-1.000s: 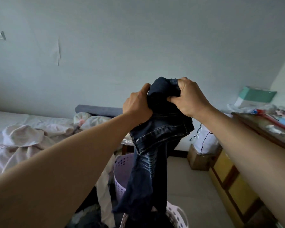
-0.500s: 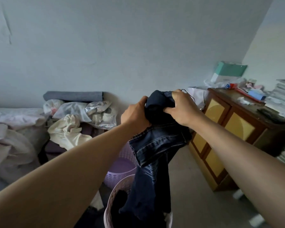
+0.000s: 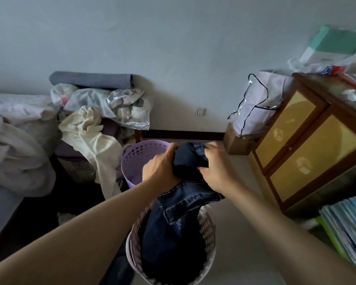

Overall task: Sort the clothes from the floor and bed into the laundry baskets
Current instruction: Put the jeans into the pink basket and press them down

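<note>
Both my hands grip a bunched pair of dark blue jeans. My left hand holds the left side of the bundle and my right hand the right side. The jeans' legs hang down into a pale pink laundry basket directly below, which holds dark clothes. Just beyond it stands a purple laundry basket, its inside partly hidden by my hands. A cream garment drapes off a pile at the left, next to the purple basket. Pale bedding lies on the bed at far left.
A wooden cabinet with yellow doors stands at right, cluttered on top. A clear bag sits on a small box beside it. Stacked papers are at lower right. Bagged items and a grey roll rest against the wall.
My view has tilted down and my hands have lowered the jeans, so their legs now hang into the pink basket. Both hands keep the same grip.
</note>
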Demonstrator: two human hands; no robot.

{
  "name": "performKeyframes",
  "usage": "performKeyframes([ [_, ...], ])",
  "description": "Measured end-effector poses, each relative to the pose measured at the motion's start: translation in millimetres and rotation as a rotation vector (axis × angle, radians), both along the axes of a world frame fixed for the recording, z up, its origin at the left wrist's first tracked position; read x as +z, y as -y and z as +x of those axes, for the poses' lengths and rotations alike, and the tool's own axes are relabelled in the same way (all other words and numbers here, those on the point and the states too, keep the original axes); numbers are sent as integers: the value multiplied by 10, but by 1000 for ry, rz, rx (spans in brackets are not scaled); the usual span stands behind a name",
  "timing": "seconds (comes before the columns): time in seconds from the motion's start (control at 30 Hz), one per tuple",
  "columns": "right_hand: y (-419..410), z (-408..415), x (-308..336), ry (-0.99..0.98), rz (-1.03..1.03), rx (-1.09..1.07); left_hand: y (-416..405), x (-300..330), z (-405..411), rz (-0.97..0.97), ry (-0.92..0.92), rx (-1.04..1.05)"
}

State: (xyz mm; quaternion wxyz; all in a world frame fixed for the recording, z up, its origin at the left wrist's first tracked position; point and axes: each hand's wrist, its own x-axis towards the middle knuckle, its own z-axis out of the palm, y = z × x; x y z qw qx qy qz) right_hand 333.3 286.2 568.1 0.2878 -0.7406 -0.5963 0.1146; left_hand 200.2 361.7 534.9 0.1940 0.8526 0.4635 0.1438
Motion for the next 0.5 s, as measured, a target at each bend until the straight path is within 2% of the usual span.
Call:
performKeyframes([
  [0.17,-7,138,-734,86,-34,72,-39,-633,54,-43,-101,-11],
  [0.33,74,176,-1508,299,-56,194,15,-1304,-3,-43,-240,-47],
  [0.5,150,104,-2081,284,-119,306,161,-1979,-84,-179,-336,14],
])
